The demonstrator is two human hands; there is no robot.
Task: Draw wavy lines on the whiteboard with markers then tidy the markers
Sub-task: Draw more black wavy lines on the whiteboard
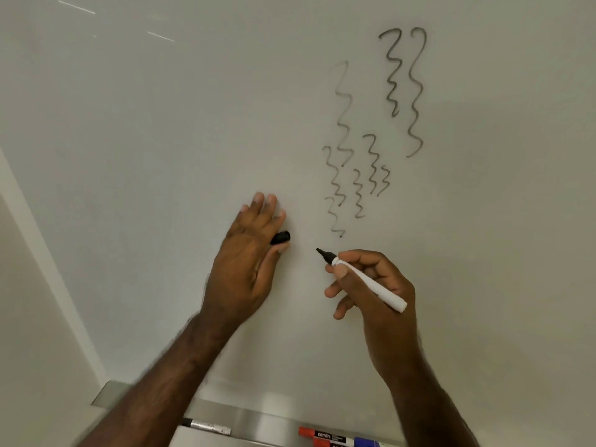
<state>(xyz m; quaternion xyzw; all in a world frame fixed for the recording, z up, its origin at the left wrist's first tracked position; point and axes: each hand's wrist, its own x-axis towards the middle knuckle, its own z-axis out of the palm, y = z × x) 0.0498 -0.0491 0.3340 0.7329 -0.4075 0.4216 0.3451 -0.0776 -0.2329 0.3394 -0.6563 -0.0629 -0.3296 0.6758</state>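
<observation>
A large white whiteboard [193,124] fills nearly the whole head view, and it bears a cluster of grey-black wavy lines [371,140] running roughly top to bottom, lying from about one o'clock down toward the centre of the frame. The right hand [367,285], at about five o'clock from the centre, has its fingers curled round a white-barrelled marker with a black uncapped tip [364,279]; thumb and forefinger pinch it close to the tip end, and the tip points toward ten o'clock, just off the lowest end of the wavy lines, whether touching the board or not I cannot tell. The left hand [248,256], near the centre and just beside the right at its nine o'clock, lies with its back to the camera and its fingers stretched up along the board toward twelve o'clock, while a small black marker cap [281,237] is held between the thumb and the side of the hand, poking out toward three o'clock. Along the bottom edge, at six o'clock, runs a grey metal marker tray [258,417]. In it lie a silver-grey marker with a black end [206,425] at about seven o'clock, a red-capped marker with a printed label [319,434] near six o'clock, and just beside that a blue-capped marker [367,442], partly cut off by the frame's edge.
</observation>
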